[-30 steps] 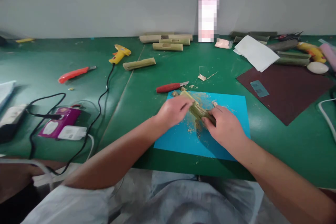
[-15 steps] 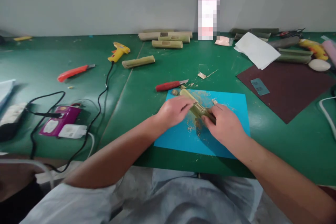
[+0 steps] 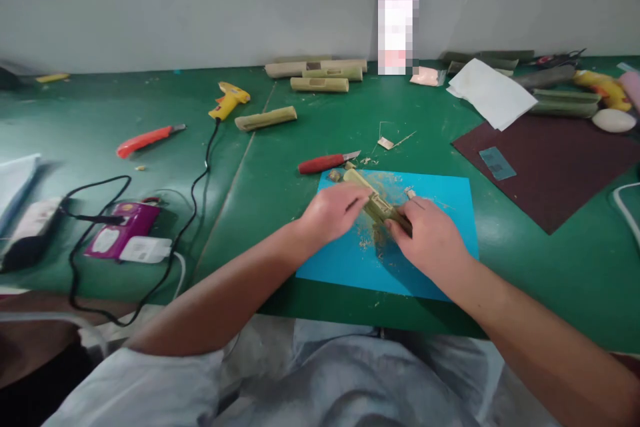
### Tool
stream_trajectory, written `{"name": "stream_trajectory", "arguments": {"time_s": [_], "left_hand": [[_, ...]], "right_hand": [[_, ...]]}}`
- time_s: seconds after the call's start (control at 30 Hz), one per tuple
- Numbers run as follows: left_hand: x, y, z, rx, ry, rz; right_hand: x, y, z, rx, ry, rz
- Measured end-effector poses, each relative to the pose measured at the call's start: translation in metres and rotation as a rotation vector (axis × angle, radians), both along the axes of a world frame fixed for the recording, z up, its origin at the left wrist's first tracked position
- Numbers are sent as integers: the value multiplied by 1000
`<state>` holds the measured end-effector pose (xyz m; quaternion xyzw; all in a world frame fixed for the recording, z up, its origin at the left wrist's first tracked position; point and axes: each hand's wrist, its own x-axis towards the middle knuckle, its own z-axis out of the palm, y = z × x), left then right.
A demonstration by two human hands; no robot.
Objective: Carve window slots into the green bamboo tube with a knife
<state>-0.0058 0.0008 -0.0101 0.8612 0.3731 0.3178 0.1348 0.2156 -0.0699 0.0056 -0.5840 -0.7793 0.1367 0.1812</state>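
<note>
A short green bamboo piece (image 3: pixel 373 199) lies slanted over a blue mat (image 3: pixel 440 240) strewn with shavings. My left hand (image 3: pixel 333 212) is closed round its upper part, fingers curled on top. My right hand (image 3: pixel 430 235) is closed round its near end; whether a tool is in that hand is hidden. A red-handled knife (image 3: pixel 325 163) lies just beyond the mat's far left corner, apart from both hands.
Several bamboo pieces (image 3: pixel 315 73) lie by the back wall. A yellow glue gun (image 3: pixel 227 100) with a black cord, an orange cutter (image 3: pixel 147 140), a purple box (image 3: pixel 123 239), white paper (image 3: pixel 493 93) and a dark brown mat (image 3: pixel 550 167) lie on the green table (image 3: pixel 280 147).
Both hands have stayed on the bamboo piece with almost no movement. The view has shifted slightly.
</note>
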Motion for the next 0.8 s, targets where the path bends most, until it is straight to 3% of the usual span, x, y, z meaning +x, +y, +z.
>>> {"name": "stream_trajectory", "arguments": {"time_s": [0.17,0.3,0.43,0.53,0.7,0.8], "left_hand": [[2,-1,-2,53,-3,92],[2,1,-1,-11,37,0],[-2,6,-2,28,-29,141],[-1,4,-3,-3,0,19],[2,-2,-1,25,-23,86],[5,-4,-1,-23,9,-27]], "right_hand": [[1,1,-2,23,27,0],[1,1,-1,11,14,5],[0,0,0,7,11,-11],[0,0,0,1,11,0],[1,0,0,1,20,0],[1,0,-1,0,15,1]]}}
